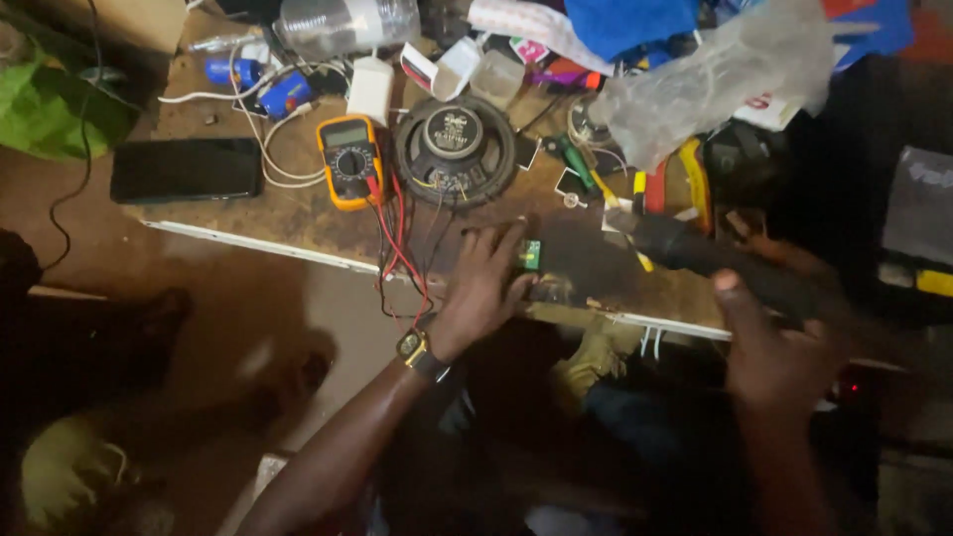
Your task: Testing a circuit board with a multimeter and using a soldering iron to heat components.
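Small green part (532,254) touching left hand (481,288) fingers (511,243)

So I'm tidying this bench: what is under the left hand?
Under the left hand only a small green part shows, beside the fingers on the wooden table. Red wires run toward the wrist. Whatever lies beneath the palm is covered.

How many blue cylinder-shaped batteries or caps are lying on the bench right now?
2. One small blue cylinder lies at the bench's far left corner; a second blue cylinder sits just right of it, among white cables. More may be hidden under the clutter.
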